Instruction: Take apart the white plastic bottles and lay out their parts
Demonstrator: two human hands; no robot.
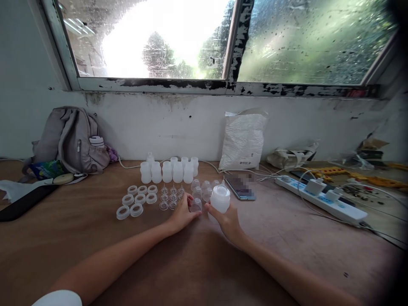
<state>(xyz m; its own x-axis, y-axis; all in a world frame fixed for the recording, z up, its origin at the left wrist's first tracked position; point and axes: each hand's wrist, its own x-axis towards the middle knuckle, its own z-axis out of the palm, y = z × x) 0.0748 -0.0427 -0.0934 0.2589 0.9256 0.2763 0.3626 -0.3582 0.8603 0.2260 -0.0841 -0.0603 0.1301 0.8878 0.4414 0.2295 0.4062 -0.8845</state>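
My right hand (230, 223) is wrapped round a translucent white baby bottle (220, 199) with a ring on its top, held upright over the table. My left hand (184, 215) has its thumb and fingers closed about a clear dome cap (195, 205), low beside the bottle. More clear dome caps (196, 192) stand just behind both hands. Clear nipples (164, 198) are set out in rows left of the caps, partly covered by my left hand. Farther left lie several translucent collar rings (128, 199). Behind them, white bottles (167, 171) stand in rows.
A phone (240, 188) lies right of the caps, near a white plastic bag (244, 140) against the wall. A power strip (321, 199) with chargers and cables runs along the right. At the left are a grey backpack (72, 140) and a black flat object (25, 203).
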